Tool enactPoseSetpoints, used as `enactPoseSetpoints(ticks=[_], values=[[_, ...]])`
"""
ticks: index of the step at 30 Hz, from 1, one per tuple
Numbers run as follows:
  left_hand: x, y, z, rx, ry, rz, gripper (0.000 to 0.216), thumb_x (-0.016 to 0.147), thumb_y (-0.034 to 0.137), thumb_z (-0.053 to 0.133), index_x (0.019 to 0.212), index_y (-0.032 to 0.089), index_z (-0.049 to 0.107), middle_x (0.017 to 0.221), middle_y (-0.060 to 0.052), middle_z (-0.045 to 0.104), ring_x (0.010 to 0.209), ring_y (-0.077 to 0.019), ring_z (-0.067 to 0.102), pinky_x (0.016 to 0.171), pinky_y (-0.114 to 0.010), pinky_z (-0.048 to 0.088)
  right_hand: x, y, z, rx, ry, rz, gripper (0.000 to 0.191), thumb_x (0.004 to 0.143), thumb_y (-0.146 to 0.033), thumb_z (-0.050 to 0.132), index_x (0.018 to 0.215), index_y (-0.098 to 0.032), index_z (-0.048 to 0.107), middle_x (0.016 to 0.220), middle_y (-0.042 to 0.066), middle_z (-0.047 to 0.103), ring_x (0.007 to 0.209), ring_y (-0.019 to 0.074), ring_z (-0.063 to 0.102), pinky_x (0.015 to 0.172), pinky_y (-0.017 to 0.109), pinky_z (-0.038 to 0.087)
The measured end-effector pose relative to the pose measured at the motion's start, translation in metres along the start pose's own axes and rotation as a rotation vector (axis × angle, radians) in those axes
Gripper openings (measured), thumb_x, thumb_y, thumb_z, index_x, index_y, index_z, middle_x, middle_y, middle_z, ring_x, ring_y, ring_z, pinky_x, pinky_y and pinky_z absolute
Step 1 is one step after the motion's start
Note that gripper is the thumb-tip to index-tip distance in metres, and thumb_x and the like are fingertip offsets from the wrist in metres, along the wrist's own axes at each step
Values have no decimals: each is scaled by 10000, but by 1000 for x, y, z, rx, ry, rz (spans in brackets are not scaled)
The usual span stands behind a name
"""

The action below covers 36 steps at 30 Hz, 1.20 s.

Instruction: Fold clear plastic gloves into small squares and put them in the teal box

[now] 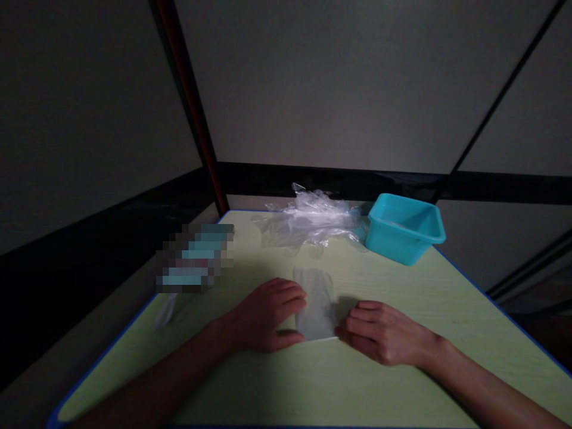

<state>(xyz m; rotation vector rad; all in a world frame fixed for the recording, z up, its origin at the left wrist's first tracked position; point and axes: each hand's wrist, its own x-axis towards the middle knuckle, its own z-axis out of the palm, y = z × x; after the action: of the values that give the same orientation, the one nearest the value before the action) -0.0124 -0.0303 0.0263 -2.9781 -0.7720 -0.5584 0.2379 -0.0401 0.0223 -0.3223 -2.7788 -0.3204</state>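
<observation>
A folded piece of thin, see-through plastic point(315, 307), looking like a disposable glove, lies flat on the table between my hands. My left hand point(274, 314) rests at its left edge, thumb and fingers apart, their tips touching the plastic. On the other side, my right hand point(378, 330) is curled, with its fingertips closed at the lower right corner of the sheet. The exact grip there is partly hidden by the fingers. Farther back is a loose, crumpled heap of clear disposable plastic gloves point(313, 217).
A turquoise plastic basket point(397, 241) stands at the back right, beside the glove heap. A blurred-out package point(196, 259) lies at the left edge, with a whitish strip point(166, 311) near it. The pale green table point(357, 396) has a blue rim; a panelled wall stands behind it.
</observation>
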Motion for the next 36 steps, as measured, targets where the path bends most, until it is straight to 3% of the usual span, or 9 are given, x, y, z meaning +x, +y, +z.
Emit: enactPoseSetpoints(ticks=[15,19,22,26,31,36], values=[[-2,-3,2,-37,-20,27,348,742,405,575,962,137,538,1020,-94,582,927,-209,521,846,-322,371,2,-2,-1,85,-42,58,230,888,-147,370,754,-154,557,666,-5,580,595,121,476,557,281,355],[-1,-3,1,-64,-25,33,347,747,393,573,977,135,539,1017,-96,585,921,-206,524,839,-319,378,3,0,1,148,1,108,202,895,-162,376,934,-118,569,936,46,634,853,132,550,735,264,435],[-2,-4,3,-81,-14,33,376,751,401,568,1001,122,540,1018,-107,586,926,-215,523,843,-329,380,3,2,2,153,-3,69,235,903,-159,355,978,-103,571,1138,77,570,1115,155,450,937,294,379],[-5,-4,5,-121,-19,4,397,768,391,541,1068,132,519,1044,-107,580,956,-219,512,867,-340,373,3,5,4,172,-71,98,267,908,-127,312,946,-94,575,1226,93,507,1192,159,382,1024,335,304],[-8,-4,4,-148,-47,14,434,778,397,503,1125,137,493,1102,-118,561,989,-236,504,875,-358,364,4,5,5,263,-79,183,235,902,-141,299,974,-95,518,1167,128,544,1110,156,472,981,336,355],[-6,-2,3,-156,-18,15,493,772,455,491,1141,128,487,1078,-126,572,948,-237,526,858,-360,367,1,8,7,415,-103,395,149,906,-210,297,927,-171,440,945,84,606,832,146,573,718,292,465]])
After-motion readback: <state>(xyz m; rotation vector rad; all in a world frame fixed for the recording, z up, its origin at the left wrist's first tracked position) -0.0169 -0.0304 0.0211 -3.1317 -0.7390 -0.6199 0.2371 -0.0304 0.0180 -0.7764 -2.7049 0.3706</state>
